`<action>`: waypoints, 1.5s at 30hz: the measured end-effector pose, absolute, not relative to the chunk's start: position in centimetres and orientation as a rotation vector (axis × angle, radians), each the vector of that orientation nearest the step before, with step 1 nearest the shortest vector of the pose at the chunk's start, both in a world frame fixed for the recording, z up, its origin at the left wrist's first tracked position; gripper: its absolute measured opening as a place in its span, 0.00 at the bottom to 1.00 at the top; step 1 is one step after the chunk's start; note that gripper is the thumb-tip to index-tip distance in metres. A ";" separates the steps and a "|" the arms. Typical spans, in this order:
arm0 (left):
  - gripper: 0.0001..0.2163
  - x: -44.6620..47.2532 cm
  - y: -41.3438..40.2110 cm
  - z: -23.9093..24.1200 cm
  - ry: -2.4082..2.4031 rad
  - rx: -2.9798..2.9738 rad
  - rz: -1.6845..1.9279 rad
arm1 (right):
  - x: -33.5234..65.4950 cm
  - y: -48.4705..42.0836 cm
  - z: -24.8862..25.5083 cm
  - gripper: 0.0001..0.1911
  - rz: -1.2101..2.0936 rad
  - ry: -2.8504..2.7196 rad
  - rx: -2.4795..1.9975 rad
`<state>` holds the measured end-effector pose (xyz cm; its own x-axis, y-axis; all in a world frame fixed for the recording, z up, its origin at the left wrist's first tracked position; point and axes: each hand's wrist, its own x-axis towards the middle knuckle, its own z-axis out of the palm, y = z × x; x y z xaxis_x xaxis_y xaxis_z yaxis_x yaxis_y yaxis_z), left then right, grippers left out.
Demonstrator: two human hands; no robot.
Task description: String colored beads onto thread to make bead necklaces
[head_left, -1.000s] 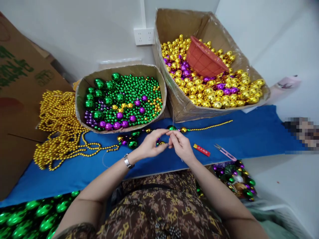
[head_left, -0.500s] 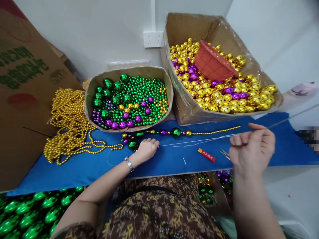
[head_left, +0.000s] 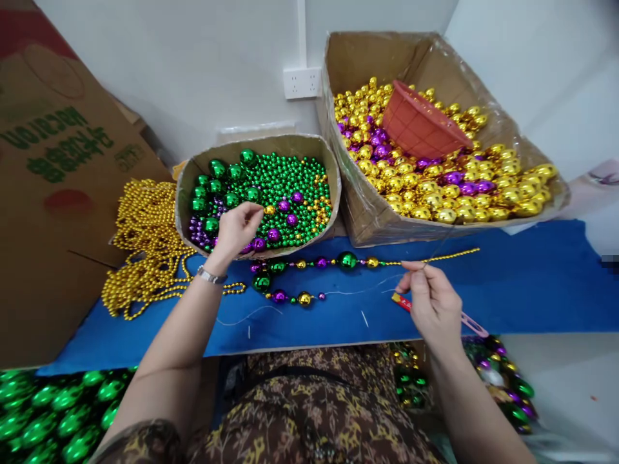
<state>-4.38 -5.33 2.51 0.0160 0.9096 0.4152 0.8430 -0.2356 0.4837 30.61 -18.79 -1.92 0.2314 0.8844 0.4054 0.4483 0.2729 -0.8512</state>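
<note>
At the near right of the blue cloth-covered table (head_left: 522,277), the right hand (head_left: 432,298) pinches a thin, dark, needle-like rod (head_left: 440,243) between closed thumb and forefinger; slim and probably slippery, it is best gripped by its shaft. Across the middle lies a strand of shiny green, gold and purple plastic-looking beads (head_left: 347,260) with a fine pale thread (head_left: 345,293), likely light and limp, best held by the thread. Farther left, the left hand (head_left: 238,227) hangs over an open brown cardboard box (head_left: 290,143), fingertips drawn together, their contents impossible to tell.
</note>
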 end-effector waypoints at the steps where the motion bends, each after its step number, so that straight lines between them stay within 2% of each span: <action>1: 0.10 -5.3 -4.0 2.6 1.973 2.137 0.994 | 30.6 -18.8 -2.1 0.15 0.479 -1.409 -1.348; 3: 0.11 -6.6 -1.4 2.6 2.072 2.102 0.960 | 30.3 -18.6 -2.4 0.15 0.484 -1.425 -1.344; 8: 0.23 -7.1 3.9 1.5 2.127 2.174 0.646 | 28.8 -18.2 -2.6 0.15 0.485 -1.506 -1.377; 10: 0.24 -6.5 5.0 1.1 2.134 2.153 0.553 | 28.2 -18.3 -2.8 0.14 0.496 -1.580 -1.375; 12: 0.24 -5.7 5.1 1.1 2.134 2.098 0.614 | 27.6 -18.3 -3.1 0.13 0.528 -1.659 -1.349; 14: 0.22 -4.7 4.0 1.5 2.012 1.980 0.861 | 27.1 -18.3 -3.4 0.13 0.553 -1.736 -1.306; 17: 0.19 -2.9 0.4 2.4 1.459 1.642 1.190 | 26.3 -18.2 -3.9 0.13 0.496 -1.826 -1.248; 19: 0.19 -1.6 -2.6 2.9 1.096 1.404 1.199 | 25.8 -18.2 -4.0 0.12 0.426 -1.859 -1.229; 22: 0.20 0.0 -6.5 2.6 0.843 1.120 1.168 | 25.3 -18.3 -4.1 0.12 0.350 -1.891 -1.206; 26: 0.18 0.9 -9.1 1.2 0.787 0.960 1.146 | 25.2 -18.5 -4.2 0.12 0.265 -1.948 -1.163; 36: 0.19 1.2 -10.1 0.2 0.883 1.075 1.073 | 25.7 -18.7 -4.6 0.14 0.216 -2.014 -1.215; 45: 0.20 1.8 -10.8 0.6 0.893 1.189 1.053 | 26.4 -18.5 -4.8 0.15 -0.081 -2.184 -1.301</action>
<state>1.77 -10.80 0.60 0.2833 0.9590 -0.0038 -0.1600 0.0511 0.9858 26.38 -18.48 -4.79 -0.3483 0.7840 0.5139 0.8201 0.5204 -0.2381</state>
